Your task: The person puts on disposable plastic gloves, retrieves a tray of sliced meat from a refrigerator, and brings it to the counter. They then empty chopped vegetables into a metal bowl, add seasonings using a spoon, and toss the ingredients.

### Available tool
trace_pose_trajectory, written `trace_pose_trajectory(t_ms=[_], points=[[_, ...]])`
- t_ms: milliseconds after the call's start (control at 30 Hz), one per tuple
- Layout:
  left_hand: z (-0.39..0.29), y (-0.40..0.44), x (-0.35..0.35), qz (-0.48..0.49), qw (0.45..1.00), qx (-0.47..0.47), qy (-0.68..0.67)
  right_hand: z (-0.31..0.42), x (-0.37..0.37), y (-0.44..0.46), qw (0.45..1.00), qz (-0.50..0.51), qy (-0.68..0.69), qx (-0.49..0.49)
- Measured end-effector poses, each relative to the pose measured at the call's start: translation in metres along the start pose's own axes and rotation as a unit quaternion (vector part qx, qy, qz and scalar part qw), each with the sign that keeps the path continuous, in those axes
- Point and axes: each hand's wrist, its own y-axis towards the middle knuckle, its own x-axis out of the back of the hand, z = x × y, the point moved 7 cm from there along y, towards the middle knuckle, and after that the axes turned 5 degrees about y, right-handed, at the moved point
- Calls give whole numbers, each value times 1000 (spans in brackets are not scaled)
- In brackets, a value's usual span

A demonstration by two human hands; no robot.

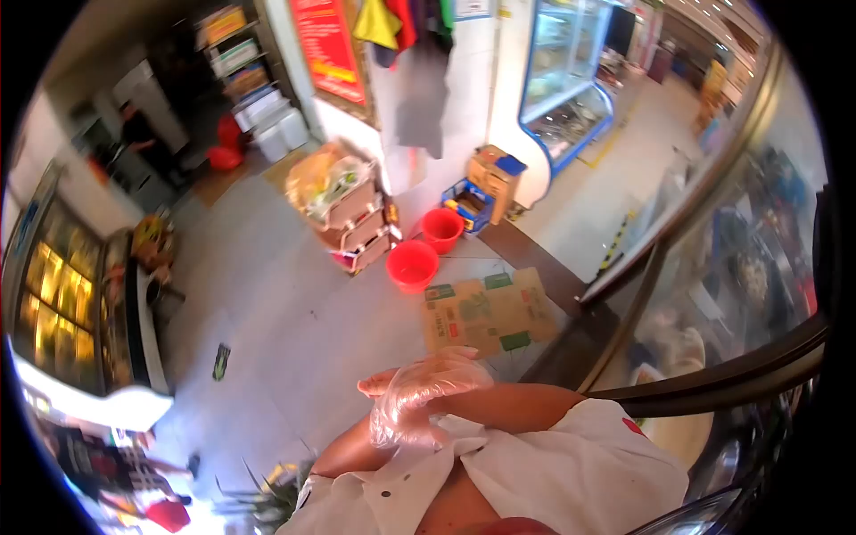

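2 hands overlap in front of the white shirt [571, 459]: the left hand [437, 379], seemingly inside the clear plastic glove [401, 410], crosses the right hand [376, 383]. I cannot tell whether either is clenched or gripping. Hard tugging could tear the thin glove; stepping on the far flat cardboard [486, 312] could make it slide on the floor [285, 348].

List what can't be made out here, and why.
Head view, all:
Right hand: mostly hidden behind the gloved left hand; can't tell if it's gloved or holds anything.
Red sign: text too small and blurred to read.
Floor item: green and black, too small to identify.
Goods behind the right-hand glass: too blurred to name.
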Motion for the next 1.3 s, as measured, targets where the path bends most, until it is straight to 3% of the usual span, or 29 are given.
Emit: trace_pose_trajectory(t_ms=[167,267,567,800,1100,1300], points=[[16,89,23,64,988,80,-117,78,38,15,998,-30,0,63],[59,134,34,119,973,116,-161,130,68,11,996,-20,-3,83],[258,256,19,272,898,219,-268,316,154,-69,991,2,-54,125],[408,323,-14,349,796,260,-420,446,237,-197,962,-125,-39,241],[628,420,-54,384,603,316,-624,583,371,-361,849,-354,15,391],[783,504,-85,400,542,357,-647,680,442,-496,721,-520,48,454]])
